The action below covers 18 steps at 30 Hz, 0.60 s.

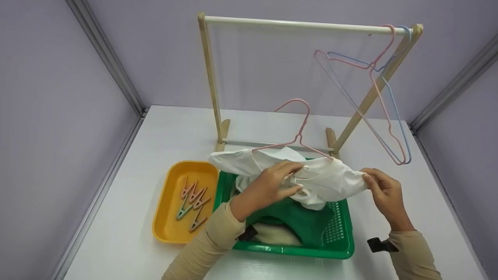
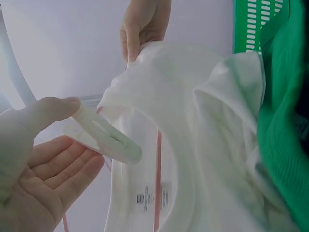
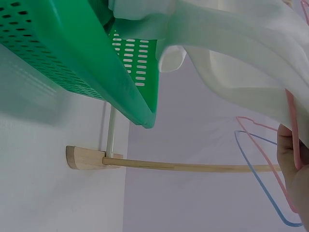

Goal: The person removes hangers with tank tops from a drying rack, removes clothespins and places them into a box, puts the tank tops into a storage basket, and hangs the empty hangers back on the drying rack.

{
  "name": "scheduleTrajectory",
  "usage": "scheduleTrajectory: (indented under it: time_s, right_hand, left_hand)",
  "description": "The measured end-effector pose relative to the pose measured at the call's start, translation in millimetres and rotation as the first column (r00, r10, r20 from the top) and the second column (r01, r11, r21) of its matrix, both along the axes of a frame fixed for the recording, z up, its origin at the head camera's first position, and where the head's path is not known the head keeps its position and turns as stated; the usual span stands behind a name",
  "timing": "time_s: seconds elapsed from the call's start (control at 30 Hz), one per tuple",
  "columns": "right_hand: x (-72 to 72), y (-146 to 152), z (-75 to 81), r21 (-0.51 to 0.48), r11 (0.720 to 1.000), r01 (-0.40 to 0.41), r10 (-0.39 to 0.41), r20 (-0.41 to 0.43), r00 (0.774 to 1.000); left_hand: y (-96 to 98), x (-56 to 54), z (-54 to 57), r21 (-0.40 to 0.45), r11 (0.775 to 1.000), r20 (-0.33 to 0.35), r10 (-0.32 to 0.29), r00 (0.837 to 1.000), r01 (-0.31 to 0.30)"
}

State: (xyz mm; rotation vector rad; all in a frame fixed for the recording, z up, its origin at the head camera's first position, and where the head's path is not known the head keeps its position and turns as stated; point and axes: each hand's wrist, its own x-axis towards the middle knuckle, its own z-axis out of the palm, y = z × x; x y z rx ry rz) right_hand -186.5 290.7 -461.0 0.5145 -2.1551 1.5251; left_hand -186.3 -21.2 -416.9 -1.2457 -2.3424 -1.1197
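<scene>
A white shirt (image 1: 330,181) hangs on a pink hanger (image 1: 304,120) over the green basket, its neckline and printed label visible in the left wrist view. My left hand (image 1: 264,188) pinches a white clothespin (image 2: 108,137) by its ends between thumb and fingers. The clothespin overlaps the shirt's neckline in the left wrist view. On the other side, my right hand (image 1: 387,194) grips the shirt at the shoulder end. Part of that hand (image 3: 292,162) shows in the right wrist view beside the hanger's pink bar.
The green basket (image 1: 346,249) holds green and beige clothes. To its left, a yellow tray (image 1: 159,217) contains several clothespins (image 1: 193,196). Behind stands a wooden rack with a white rod (image 1: 291,23); a pink hanger (image 1: 383,103) and a blue hanger (image 1: 397,105) hang at its right end.
</scene>
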Motion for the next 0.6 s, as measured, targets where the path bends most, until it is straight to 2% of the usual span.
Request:
scheduleTrajectory:
  time_s: [0.33, 0.6]
  right_hand:
    - [0.9, 1, -0.1, 0.01, 1.0, -0.002, 0.002, 0.003, 1.0]
    - [-0.8, 2, -1.1, -0.069, 0.995, -0.073, 0.072, -0.008, 0.997]
  left_hand:
    - [-26.2, -3.1, -2.8, 0.009, 0.999, 0.044, 0.052, 0.998, -0.053]
    - [-36.4, -2.7, -4.0, 0.027, 0.996, 0.085, 0.078, 0.993, -0.081]
